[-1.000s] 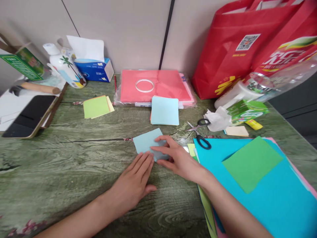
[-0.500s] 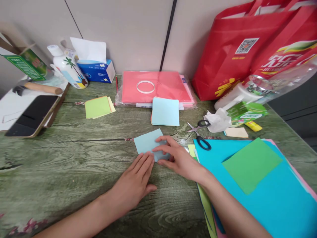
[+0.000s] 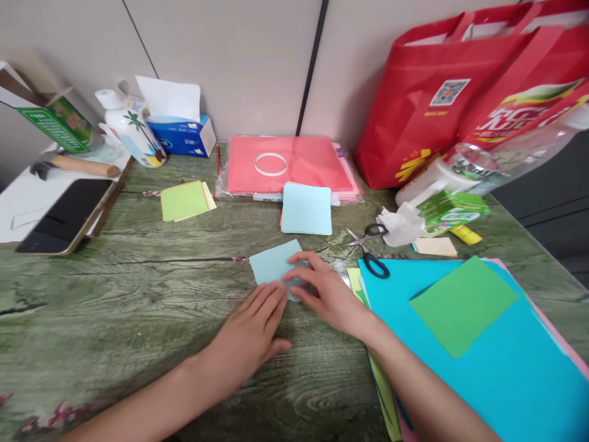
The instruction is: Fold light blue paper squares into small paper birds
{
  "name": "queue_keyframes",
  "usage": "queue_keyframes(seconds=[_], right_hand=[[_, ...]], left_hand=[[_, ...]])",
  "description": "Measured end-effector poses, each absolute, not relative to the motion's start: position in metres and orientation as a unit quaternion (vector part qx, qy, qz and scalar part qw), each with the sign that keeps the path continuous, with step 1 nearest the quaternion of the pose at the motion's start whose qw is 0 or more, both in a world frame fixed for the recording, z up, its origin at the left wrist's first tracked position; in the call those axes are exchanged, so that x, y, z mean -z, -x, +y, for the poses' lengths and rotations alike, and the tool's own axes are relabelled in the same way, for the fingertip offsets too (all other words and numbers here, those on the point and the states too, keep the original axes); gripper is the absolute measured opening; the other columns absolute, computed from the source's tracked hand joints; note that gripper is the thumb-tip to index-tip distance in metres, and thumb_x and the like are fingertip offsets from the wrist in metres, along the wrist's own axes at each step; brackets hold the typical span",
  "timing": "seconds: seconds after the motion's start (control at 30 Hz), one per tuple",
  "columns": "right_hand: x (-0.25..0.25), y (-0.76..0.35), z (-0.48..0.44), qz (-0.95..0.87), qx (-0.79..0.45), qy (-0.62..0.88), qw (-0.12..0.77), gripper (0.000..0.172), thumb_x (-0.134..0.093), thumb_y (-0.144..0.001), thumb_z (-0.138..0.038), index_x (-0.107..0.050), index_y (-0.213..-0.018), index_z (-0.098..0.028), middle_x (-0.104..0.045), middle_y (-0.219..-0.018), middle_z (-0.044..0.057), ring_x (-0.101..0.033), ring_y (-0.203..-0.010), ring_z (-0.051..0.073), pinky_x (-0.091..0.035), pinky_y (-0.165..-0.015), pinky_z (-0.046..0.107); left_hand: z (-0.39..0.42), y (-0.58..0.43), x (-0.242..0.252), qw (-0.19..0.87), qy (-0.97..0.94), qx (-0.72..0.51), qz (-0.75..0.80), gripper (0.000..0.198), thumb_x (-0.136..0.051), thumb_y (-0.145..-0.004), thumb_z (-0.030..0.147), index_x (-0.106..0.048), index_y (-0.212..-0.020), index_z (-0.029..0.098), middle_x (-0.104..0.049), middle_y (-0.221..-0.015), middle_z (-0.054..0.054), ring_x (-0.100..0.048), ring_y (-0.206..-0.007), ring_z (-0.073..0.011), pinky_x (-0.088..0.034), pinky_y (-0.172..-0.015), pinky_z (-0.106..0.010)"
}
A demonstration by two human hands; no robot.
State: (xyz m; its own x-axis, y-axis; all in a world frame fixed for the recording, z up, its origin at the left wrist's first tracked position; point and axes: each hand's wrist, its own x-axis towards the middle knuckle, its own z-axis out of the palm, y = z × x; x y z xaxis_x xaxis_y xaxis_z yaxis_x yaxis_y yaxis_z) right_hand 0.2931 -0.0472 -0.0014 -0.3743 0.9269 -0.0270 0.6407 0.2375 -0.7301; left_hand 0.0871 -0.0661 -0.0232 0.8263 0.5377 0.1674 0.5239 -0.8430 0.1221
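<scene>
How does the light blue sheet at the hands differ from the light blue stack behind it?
The sheet lies angled, while the stack sits nearly square to the pink packet. The left hand and right hand partly cover the sheet; neither touches the stack. The stack shows an orange edge beneath its top; the sheet shows no such edge. Both look light blue on top.

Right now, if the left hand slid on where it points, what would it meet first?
The loose pale blue sheet, seemingly touching the left hand; just beyond, probably the right hand, though depth there is unclear.
</scene>
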Motion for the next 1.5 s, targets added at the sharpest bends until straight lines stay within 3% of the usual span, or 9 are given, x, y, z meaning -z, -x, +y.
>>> queue_keyframes(seconds=[0.23, 0.5, 0.7, 0.93, 1.07, 1.3, 1.5], right_hand=[[-0.003, -0.278, -0.051, -0.753, -0.254, 0.584, 0.168, 0.018, -0.056, -0.083, -0.014, -0.059, -0.099, -0.023, -0.048, -0.124, 0.006, -0.059, -0.076, 0.014, -0.049, -0.066, 0.029], [-0.002, -0.272, -0.052, -0.774, -0.198, 0.589, 0.124, 0.019, -0.058, -0.083, -0.017, -0.057, -0.102, -0.022, -0.048, -0.126, 0.009, -0.059, -0.103, 0.022, -0.051, -0.064, 0.029], [-0.005, -0.269, -0.052, -0.789, -0.141, 0.596, 0.053, 0.016, -0.057, -0.086, -0.023, -0.056, -0.102, -0.023, -0.047, -0.13, 0.01, -0.055, -0.108, 0.026, -0.05, -0.053, 0.024], [-0.009, -0.287, -0.052, -0.818, -0.207, 0.532, 0.071, 0.005, -0.056, -0.086, -0.02, -0.059, -0.091, -0.021, -0.04, -0.136, 0.01, -0.056, -0.104, 0.023, -0.053, -0.072, 0.036], [-0.009, -0.294, -0.052, -0.825, -0.235, 0.504, 0.1, 0.009, -0.057, -0.086, -0.02, -0.062, -0.093, -0.023, -0.037, -0.139, 0.008, -0.053, -0.109, 0.023, -0.049, -0.085, 0.04], [-0.007, -0.287, -0.056, -0.819, -0.216, 0.524, 0.089, 0.014, -0.05, -0.09, -0.025, -0.063, -0.096, -0.024, -0.037, -0.141, 0.008, -0.044, -0.121, 0.028, -0.049, -0.083, 0.042], [-0.013, -0.287, -0.057, -0.82, -0.227, 0.52, 0.079, 0.014, -0.049, -0.09, -0.02, -0.063, -0.088, -0.02, -0.036, -0.142, 0.009, -0.046, -0.119, 0.027, -0.048, -0.086, 0.044]], left_hand=[[-0.064, -0.086, 0.021, 0.058, -0.944, -0.106, 0.308, 0.059, -0.049, -0.087, 0.047, -0.045, -0.13, 0.007, -0.052, -0.128, -0.023, -0.041, -0.128, -0.0349, -0.049, -0.094, -0.047], [-0.065, -0.091, 0.02, -0.102, -0.957, -0.081, 0.26, 0.061, -0.035, -0.092, 0.051, -0.059, -0.114, -0.001, -0.063, -0.116, -0.02, -0.05, -0.122, -0.0305, -0.041, -0.101, -0.039], [-0.063, -0.09, 0.024, -0.08, -0.954, -0.086, 0.276, 0.062, -0.035, -0.091, 0.053, -0.059, -0.114, 0.001, -0.061, -0.121, -0.02, -0.048, -0.124, -0.0304, -0.044, -0.097, -0.037], [-0.063, -0.086, 0.028, -0.056, -0.954, -0.099, 0.278, 0.056, -0.034, -0.092, 0.049, -0.056, -0.117, 0.003, -0.06, -0.122, -0.02, -0.048, -0.124, -0.0307, -0.046, -0.095, -0.038], [-0.063, -0.085, 0.027, -0.05, -0.953, -0.094, 0.283, 0.055, -0.032, -0.093, 0.048, -0.055, -0.12, 0.005, -0.059, -0.123, -0.019, -0.046, -0.125, -0.0296, -0.045, -0.095, -0.037], [-0.065, -0.087, 0.024, -0.032, -0.949, -0.111, 0.292, 0.053, -0.037, -0.093, 0.046, -0.054, -0.121, 0.006, -0.06, -0.122, -0.018, -0.042, -0.129, -0.03, -0.041, -0.1, -0.039], [-0.066, -0.088, 0.022, -0.057, -0.951, -0.086, 0.291, 0.054, -0.033, -0.093, 0.046, -0.057, -0.116, 0.003, -0.061, -0.117, -0.021, -0.057, -0.111, -0.0308, -0.046, -0.092, -0.042]])
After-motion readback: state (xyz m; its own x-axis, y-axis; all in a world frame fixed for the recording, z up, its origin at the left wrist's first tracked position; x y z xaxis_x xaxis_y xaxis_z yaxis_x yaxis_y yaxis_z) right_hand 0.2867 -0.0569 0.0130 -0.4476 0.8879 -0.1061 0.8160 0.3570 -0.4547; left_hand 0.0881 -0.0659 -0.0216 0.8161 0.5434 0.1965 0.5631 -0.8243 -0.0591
